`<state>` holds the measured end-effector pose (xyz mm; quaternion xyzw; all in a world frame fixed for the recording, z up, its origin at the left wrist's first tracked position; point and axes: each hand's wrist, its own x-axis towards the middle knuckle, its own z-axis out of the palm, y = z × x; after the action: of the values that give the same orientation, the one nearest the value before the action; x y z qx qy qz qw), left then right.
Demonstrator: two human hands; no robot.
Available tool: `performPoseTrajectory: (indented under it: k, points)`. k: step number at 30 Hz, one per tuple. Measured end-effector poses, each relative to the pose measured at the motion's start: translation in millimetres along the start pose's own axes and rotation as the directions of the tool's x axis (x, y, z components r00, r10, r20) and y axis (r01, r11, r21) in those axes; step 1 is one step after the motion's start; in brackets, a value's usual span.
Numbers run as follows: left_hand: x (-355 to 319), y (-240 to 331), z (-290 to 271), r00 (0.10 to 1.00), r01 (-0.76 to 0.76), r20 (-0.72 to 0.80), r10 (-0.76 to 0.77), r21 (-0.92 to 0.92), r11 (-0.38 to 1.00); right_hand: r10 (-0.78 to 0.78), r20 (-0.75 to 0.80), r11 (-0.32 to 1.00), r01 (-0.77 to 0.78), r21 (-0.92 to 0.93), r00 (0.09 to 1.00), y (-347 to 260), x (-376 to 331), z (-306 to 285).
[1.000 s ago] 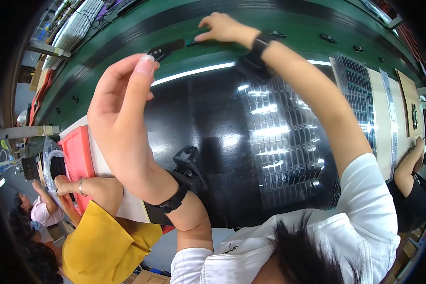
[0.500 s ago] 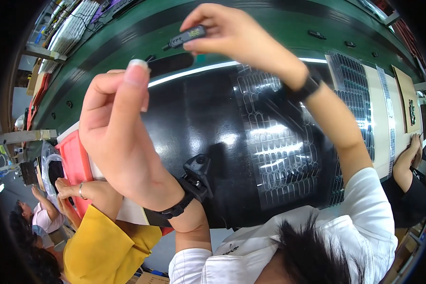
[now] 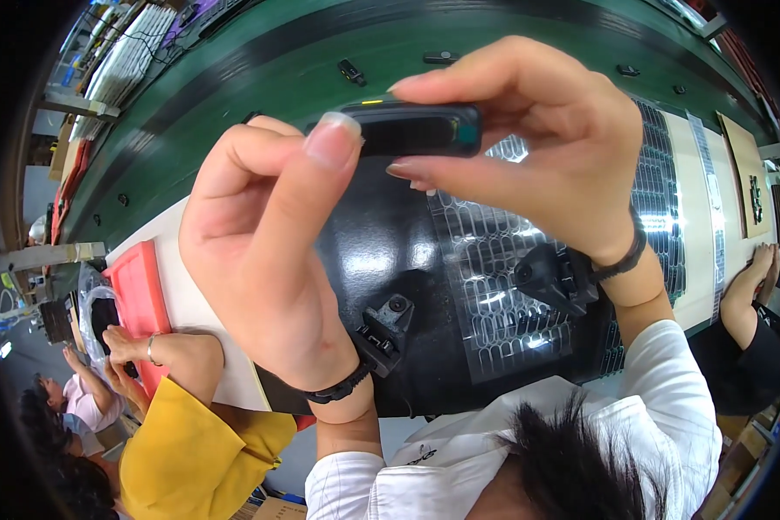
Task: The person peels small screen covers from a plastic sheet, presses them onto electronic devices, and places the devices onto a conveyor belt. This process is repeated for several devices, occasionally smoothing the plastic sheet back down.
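A black oblong device (image 3: 407,130) with a glossy dark face is held up in front of me, lying sideways. My left hand (image 3: 256,221) pinches its left end, with the thumb over the face. Around the right end curls my right hand (image 3: 572,147), index finger along the top edge and thumb below. Whether that thumb presses on the device is hard to tell. A small dark teal patch shows near the right end of the face, and a yellow mark on the top edge. Black wrist straps carry a dark mount (image 3: 383,334) and another mount (image 3: 555,277).
Beyond my hands runs a green conveyor belt (image 3: 260,82), bearing a small black device (image 3: 351,72) and others like it. Clear sheets of oblong pieces (image 3: 503,286) lie on the black mat (image 3: 364,208). A red tray (image 3: 139,282) and a co-worker's arm (image 3: 186,355) are at left.
My right hand has let go of the small black plug-ended device, which now lies on the belt, and come down to the oblong device. My left hand has shifted right with that device.
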<state>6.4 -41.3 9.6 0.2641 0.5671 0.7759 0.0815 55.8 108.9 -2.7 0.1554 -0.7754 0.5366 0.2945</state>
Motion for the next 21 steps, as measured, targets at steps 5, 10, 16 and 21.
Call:
performPoseTrajectory:
  k: [5, 10, 16, 21]
  points:
    - [-1, -2, 3, 0.999, -0.024, -0.037, 0.027, 0.081, 0.996, -0.063, -0.032, 0.998, 0.061, -0.033, 0.998, 0, 0, 4]
    - [-2, -2, 8, 0.999, -0.028, -0.039, 0.033, 0.116, 0.993, -0.06, 0.002, 0.99, 0.06, -0.129, 0.998, -5, -1, 0]
    - [-3, 0, 8, 0.998, -0.021, -0.056, 0.032, 0.189, 0.982, -0.074, -0.008, 0.992, 0.073, -0.104, 0.997, -9, -1, 0]
    - [-4, 2, 10, 0.997, -0.028, -0.059, 0.042, 0.219, 0.975, -0.065, 0.036, 0.975, 0.071, -0.209, 0.997, -11, 0, -1]
